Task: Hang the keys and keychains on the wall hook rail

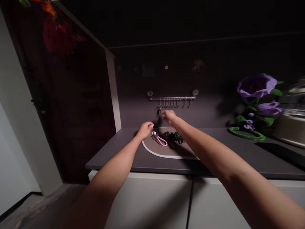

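My right hand (169, 116) is raised before the wall, fingers curled in a pinch beside a small metal ring (160, 108) that hangs from the left end of a clear hook rail (172, 98). What the fingertips hold is too small and dark to make out. Lower and to the left, my left hand (145, 129) hovers near the mat's left edge, fingers loosely bent and nothing visible in them. Close to it on the mat (154, 152) lies a pink strap keychain (162, 141) with metal parts. Dark keys and a black-green fob (177, 136) lie beside it, partly behind my right forearm.
Purple artificial flowers (258, 86) with a green ring base stand at the right of the dark countertop (114, 149). Beyond them is a pale domed object (293, 124). White cabinet doors (152, 197) are below. A dark door (76, 105) is at the left; red flowers hang above.
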Demonstrator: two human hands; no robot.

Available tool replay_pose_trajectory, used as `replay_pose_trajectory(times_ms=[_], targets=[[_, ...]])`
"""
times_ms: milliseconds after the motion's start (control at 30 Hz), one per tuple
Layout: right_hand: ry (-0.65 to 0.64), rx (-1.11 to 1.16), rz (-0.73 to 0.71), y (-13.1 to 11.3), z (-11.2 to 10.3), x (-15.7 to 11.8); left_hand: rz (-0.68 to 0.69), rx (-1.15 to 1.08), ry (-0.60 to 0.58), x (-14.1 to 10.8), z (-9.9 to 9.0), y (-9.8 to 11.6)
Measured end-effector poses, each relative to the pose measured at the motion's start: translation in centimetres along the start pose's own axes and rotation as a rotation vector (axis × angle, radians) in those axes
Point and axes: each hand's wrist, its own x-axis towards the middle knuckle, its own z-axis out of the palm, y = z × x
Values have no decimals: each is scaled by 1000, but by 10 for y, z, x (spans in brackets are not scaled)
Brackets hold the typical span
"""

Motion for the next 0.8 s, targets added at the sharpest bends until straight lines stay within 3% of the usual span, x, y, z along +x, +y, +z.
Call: replay_pose_trajectory(times_ms=[167, 267, 433, 533, 667, 800], targets=[[-174, -42, 52, 6, -13, -31, 27, 5, -33, 0, 0, -5], [-248, -199, -72, 19, -22, -40, 57, 57, -66, -1, -1, -5], [-320, -679, -426, 41, -31, -46, 49, 164, -121, -5, -5, -3], [-415, -905, -560, 48, -32, -47, 17, 227, -143, -6, -6, -1], [-443, -1056, -627, 54, -28, -45, -40, 291, -184, -8, -5, -2], [-415, -1126, -599, 58, -25, -43, -74, 318, -224, -7, -3, -5]])
